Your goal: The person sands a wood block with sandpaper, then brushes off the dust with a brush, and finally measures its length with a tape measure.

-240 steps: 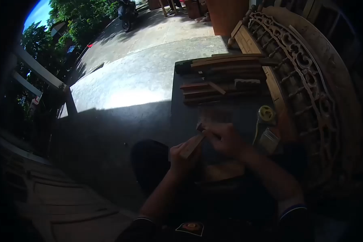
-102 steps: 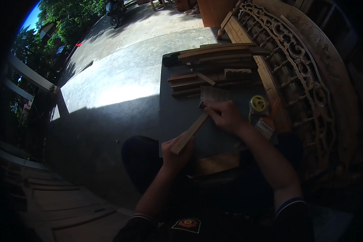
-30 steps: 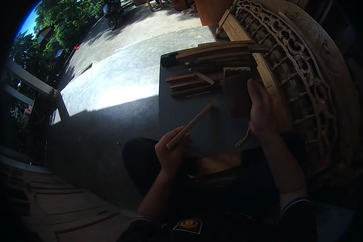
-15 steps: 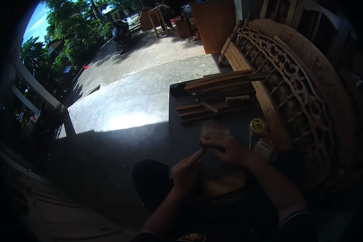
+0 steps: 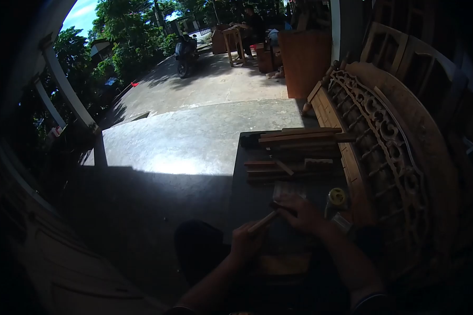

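Observation:
In shadow over a low dark table (image 5: 240, 178), my left hand (image 5: 246, 242) is closed around a short, pale wooden strip (image 5: 263, 222) that slants up to the right. My right hand (image 5: 302, 214) is at the strip's far end, its fingers bent over a small dark spot there. Whether it pinches the strip or a small dark item is too dim to tell. A clear plastic box (image 5: 286, 188) lies just beyond the right fingers. Right of that hand are a yellow tape measure (image 5: 337, 197) and a small pale box (image 5: 342, 222).
Several wooden strips (image 5: 299, 139) lie stacked across the table's far side. A carved wooden headboard (image 5: 376, 118) leans along the right. Sunlit concrete floor (image 5: 194, 142) stretches ahead, with a motorbike (image 5: 185, 55) and a person (image 5: 255, 29) at a wooden stand (image 5: 234, 47).
The view has tilted up, so the table and hands appear lower and slightly to the right. Both hands keep about the same hold at the wooden strip.

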A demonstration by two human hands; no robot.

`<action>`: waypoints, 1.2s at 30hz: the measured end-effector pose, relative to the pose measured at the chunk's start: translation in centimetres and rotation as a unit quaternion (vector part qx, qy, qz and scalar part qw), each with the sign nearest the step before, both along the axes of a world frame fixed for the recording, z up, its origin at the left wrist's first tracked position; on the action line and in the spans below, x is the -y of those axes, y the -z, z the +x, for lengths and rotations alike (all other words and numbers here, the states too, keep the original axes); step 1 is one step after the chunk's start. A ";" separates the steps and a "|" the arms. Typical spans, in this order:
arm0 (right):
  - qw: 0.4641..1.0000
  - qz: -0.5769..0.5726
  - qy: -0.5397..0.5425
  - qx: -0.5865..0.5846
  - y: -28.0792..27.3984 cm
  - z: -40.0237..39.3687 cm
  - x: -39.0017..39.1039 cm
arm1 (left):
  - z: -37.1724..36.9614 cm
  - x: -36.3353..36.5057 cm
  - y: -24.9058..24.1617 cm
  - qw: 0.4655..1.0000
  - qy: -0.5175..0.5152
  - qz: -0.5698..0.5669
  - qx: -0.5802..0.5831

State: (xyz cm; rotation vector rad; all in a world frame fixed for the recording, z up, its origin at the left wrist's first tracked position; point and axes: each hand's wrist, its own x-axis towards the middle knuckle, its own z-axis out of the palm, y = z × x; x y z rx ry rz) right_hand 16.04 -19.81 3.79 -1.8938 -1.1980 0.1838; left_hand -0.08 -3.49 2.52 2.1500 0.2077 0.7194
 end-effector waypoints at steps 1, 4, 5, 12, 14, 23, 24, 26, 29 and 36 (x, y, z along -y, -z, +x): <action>1.000 0.002 0.002 -0.007 0.1 0.0 0.0 | -0.1 0.0 0.0 1.000 0.000 -0.002 -0.006; 1.000 0.000 0.002 -0.007 -0.9 -0.1 0.3 | 0.2 0.1 -0.1 1.000 0.007 0.004 -0.020; 1.000 -0.002 0.003 -0.003 -0.6 -0.1 0.3 | 0.2 0.2 -0.1 1.000 0.013 0.008 -0.024; 1.000 -0.005 0.021 -0.012 -0.2 0.5 1.0 | 0.3 0.4 0.2 0.998 0.036 0.039 -0.046; 1.000 -0.011 0.022 -0.007 -0.1 0.4 0.8 | 0.1 0.6 0.1 0.999 0.038 -0.002 -0.037; 0.997 -0.065 0.040 -0.005 -0.9 0.9 0.4 | 0.5 -0.1 1.6 0.996 0.056 0.017 -0.068; 0.997 -0.069 0.041 -0.010 -1.3 0.6 0.2 | 0.4 -0.3 1.7 0.996 0.054 0.020 -0.075; 0.996 -0.077 0.043 -0.010 -1.7 0.1 0.0 | 0.6 -0.5 1.8 0.994 0.058 0.033 -0.091; 0.995 -0.089 0.040 0.012 -1.9 0.7 -0.1 | 0.3 -0.4 1.5 0.995 0.061 -0.001 -0.073; 0.997 0.029 0.051 -0.040 0.0 -0.3 -0.4 | 1.0 -0.3 2.1 0.995 0.037 0.080 0.045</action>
